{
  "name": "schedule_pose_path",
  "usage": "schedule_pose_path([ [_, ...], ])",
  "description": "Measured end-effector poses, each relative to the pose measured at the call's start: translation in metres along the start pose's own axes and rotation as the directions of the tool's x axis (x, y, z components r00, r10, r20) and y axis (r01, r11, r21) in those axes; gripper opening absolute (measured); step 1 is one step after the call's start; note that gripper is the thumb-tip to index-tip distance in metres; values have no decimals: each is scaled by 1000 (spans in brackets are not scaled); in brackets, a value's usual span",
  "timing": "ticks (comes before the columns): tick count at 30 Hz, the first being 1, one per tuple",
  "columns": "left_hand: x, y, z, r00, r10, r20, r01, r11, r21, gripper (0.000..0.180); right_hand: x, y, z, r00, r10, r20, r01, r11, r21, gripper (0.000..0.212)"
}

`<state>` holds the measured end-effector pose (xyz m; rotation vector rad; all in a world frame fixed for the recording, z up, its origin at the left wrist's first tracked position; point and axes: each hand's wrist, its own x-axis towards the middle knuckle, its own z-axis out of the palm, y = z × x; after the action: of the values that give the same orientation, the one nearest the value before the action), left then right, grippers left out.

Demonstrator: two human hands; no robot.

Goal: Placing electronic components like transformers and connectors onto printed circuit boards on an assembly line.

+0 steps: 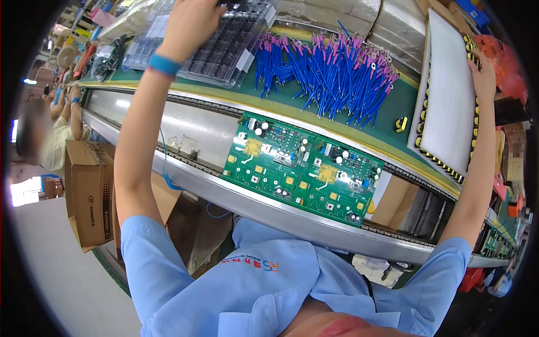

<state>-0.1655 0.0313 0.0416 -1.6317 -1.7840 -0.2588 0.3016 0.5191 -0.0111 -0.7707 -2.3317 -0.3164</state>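
Observation:
My left hand point(193, 25) reaches to the far left over a clear plastic tray point(245, 60) of black parts. Its fingers curl down at the tray's far side, partly cut off by the upper edge; what they grip is hidden. On the far right my right hand point(484, 78) has its fingers apart at the edge of a white foam sheet point(447, 84), beside a row of yellow-and-black components point(470, 48). Between my arms a green circuit board panel point(300, 168) with capacitors and yellow patches rests across the conveyor rails.
Blue wires point(337, 78) with pink sleeves and ring terminals lie piled on the green bench. One yellow-and-black component point(400, 124) stands by itself near the foam. A cardboard box point(90, 194) stands lower left; a person point(42, 135) is beyond it. Red plastic point(502, 62) lies far right.

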Motion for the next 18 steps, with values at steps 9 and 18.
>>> schedule_pose_path([
  [9,17,-8,41,941,-311,132,332,921,-202,36,-3,28,-5,994,14,105,-34,981,192,40],
  [18,34,119,13,779,623,64,-367,537,-760,21,-8,33,-7,983,77,164,-77,997,-1,42],
])
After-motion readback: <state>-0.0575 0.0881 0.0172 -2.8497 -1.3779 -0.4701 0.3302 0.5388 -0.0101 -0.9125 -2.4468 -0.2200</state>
